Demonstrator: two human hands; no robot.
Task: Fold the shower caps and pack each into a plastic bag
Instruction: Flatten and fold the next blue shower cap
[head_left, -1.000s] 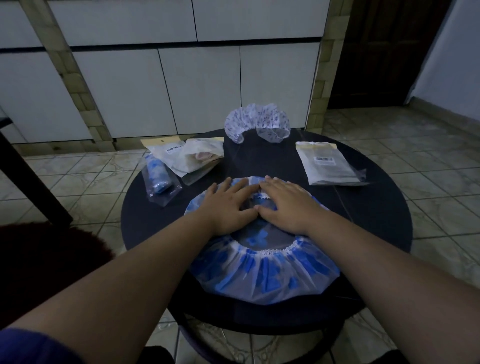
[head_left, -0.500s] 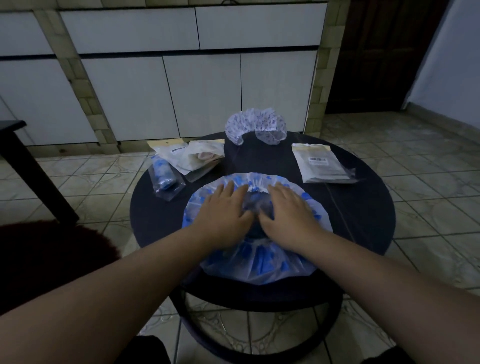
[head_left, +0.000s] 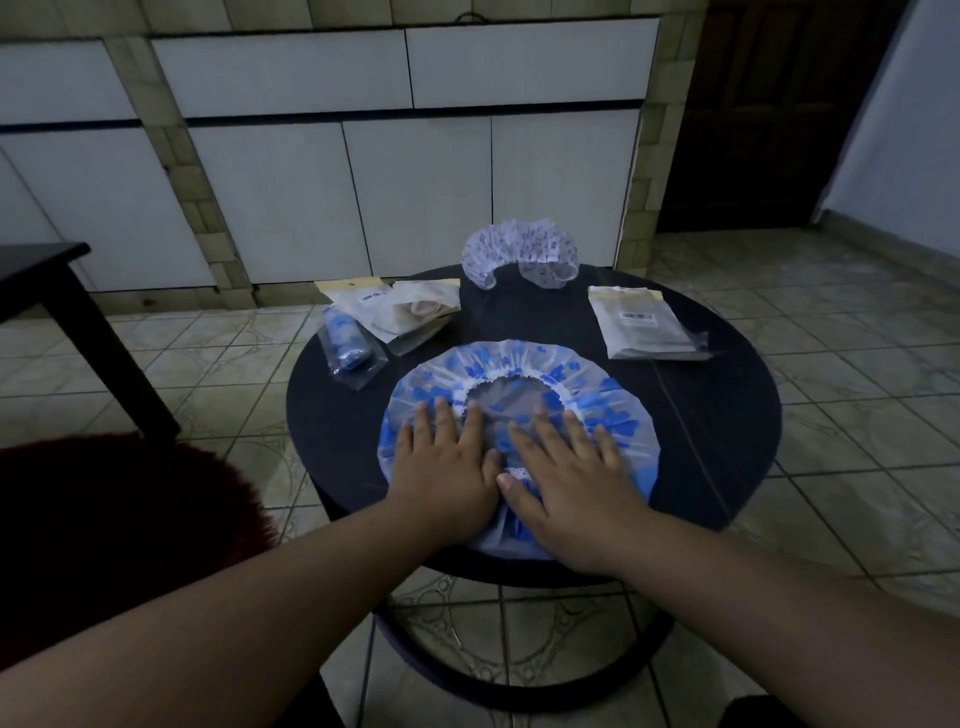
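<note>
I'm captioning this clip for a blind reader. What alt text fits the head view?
Both hands, left and right, press flat on a blue-patterned shower cap spread on a round dark table. Behind lie a white patterned shower cap and several plastic bags.

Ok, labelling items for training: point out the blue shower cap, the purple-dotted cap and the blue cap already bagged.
blue shower cap (head_left: 524, 358): head view, far ruffled rim.
purple-dotted cap (head_left: 519, 244): head view, top of arch.
bagged blue cap (head_left: 345, 343): head view, rolled middle.

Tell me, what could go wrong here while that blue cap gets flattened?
The blue shower cap overhangs the near edge of the round table under both palms; it might slip off. Its thin plastic may spring back when the left hand and right hand lift.
</note>
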